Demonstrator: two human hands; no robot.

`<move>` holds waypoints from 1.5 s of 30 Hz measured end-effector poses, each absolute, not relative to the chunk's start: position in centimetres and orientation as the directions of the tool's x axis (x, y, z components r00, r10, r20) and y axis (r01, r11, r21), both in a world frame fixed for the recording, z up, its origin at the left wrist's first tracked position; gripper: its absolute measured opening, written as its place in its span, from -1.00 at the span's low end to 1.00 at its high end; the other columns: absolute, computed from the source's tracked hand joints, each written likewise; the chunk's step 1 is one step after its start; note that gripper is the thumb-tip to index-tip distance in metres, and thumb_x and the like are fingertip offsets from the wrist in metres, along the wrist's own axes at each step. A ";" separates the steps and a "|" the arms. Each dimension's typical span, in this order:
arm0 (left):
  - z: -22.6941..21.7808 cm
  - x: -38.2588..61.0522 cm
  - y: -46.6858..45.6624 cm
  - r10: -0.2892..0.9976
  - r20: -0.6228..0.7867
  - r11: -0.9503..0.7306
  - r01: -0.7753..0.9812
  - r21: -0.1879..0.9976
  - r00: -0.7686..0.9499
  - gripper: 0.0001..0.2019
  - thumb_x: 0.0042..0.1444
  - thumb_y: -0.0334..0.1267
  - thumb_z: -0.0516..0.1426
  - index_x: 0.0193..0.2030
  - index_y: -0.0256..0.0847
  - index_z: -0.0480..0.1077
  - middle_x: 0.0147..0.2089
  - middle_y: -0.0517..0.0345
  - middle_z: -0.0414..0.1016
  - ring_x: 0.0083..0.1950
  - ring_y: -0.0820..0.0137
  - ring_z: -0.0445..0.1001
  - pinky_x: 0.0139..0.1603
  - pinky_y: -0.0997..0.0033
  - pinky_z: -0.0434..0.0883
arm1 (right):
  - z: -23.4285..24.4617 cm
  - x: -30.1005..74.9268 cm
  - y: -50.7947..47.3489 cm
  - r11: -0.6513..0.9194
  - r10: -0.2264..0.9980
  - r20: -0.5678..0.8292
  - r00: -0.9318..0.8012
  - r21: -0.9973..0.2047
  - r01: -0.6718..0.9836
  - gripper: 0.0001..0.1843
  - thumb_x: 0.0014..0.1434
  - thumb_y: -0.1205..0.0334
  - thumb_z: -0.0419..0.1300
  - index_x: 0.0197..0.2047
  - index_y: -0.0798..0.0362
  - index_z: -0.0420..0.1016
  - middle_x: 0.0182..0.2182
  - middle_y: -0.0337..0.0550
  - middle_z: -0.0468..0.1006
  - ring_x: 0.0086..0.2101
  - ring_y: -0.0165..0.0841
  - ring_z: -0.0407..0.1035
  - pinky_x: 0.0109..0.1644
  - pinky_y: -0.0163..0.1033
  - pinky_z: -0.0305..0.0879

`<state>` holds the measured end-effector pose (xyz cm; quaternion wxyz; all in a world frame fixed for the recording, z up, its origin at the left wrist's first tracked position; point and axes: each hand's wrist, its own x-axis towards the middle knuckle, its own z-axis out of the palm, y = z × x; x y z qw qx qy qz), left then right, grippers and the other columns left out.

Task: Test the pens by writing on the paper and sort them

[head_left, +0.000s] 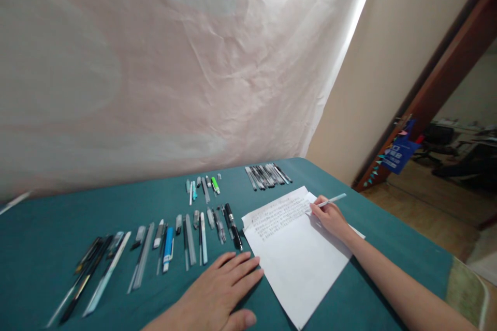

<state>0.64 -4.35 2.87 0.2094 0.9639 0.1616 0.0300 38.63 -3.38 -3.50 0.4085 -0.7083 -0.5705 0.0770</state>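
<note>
A pen (337, 198) with a pale blue-white barrel is gripped in my right hand (328, 217), which rests at the right side of the white paper (298, 269). Rows of small dark handwriting fill the paper's upper part, and its lower part is blank. The pen's tip is hidden by my fingers. My left hand (223, 289) lies flat on the green tablecloth with fingers spread, its fingertips at the paper's left edge. Just beyond those fingers are a black pen (233, 226) and a white pen (204, 238).
Pen parts, including a blue pen piece (168, 248) and dark barrels (87, 279), lie in groups along the left. A green piece (215, 185) sits farther back. A row of pens (267, 176) lies at the far edge. Behind hangs a pale curtain (155, 62).
</note>
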 end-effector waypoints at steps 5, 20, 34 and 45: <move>2.7 0.7 -4.2 0.328 -0.014 -0.850 0.302 0.432 0.945 -0.45 0.15 0.09 -0.13 0.27 0.03 -0.05 0.31 0.15 -0.02 0.28 0.18 0.00 0.26 0.10 -0.11 | -3.6 38.7 -3.4 -0.006 0.874 0.343 0.343 -0.699 0.715 -0.75 0.07 0.11 0.02 -0.56 0.04 0.22 -0.74 -0.37 0.20 -0.67 -0.48 0.11 -0.60 -0.37 0.02; 2.6 0.6 -4.2 0.337 0.005 -0.814 0.289 0.505 0.942 -0.47 0.16 0.03 -0.09 0.26 0.04 -0.05 0.30 0.16 0.00 0.29 0.18 -0.01 0.26 0.10 -0.14 | -3.5 38.6 -3.4 0.021 0.841 0.362 0.402 -0.764 0.644 -0.75 0.03 0.08 0.07 -0.57 0.04 0.23 -0.72 -0.36 0.23 -0.68 -0.49 0.10 -0.60 -0.37 0.03; 2.7 -0.8 -4.5 0.528 0.189 -0.739 0.339 0.582 0.828 -0.67 0.24 -0.17 -0.15 0.08 -0.12 0.22 0.03 0.07 0.34 0.02 0.31 0.28 0.07 0.30 0.21 | 1.1 29.2 0.9 0.298 0.945 0.323 -0.047 -0.795 0.529 -0.65 0.18 -0.03 -0.05 -0.20 0.06 0.37 -0.50 -0.18 0.48 -0.51 -0.40 0.34 -0.44 -0.32 0.27; 1.8 -1.6 -3.8 0.576 0.319 -0.730 0.299 0.615 0.752 -0.65 0.24 -0.19 -0.21 -0.11 -0.21 0.34 -0.17 0.02 0.44 -0.14 0.34 0.38 -0.09 0.42 0.27 | 0.6 18.2 18.4 0.500 0.861 0.361 -0.359 -0.465 0.731 -0.68 -0.02 0.32 0.17 -0.13 0.08 0.35 -0.37 -0.12 0.49 -0.37 -0.31 0.34 -0.27 -0.26 0.19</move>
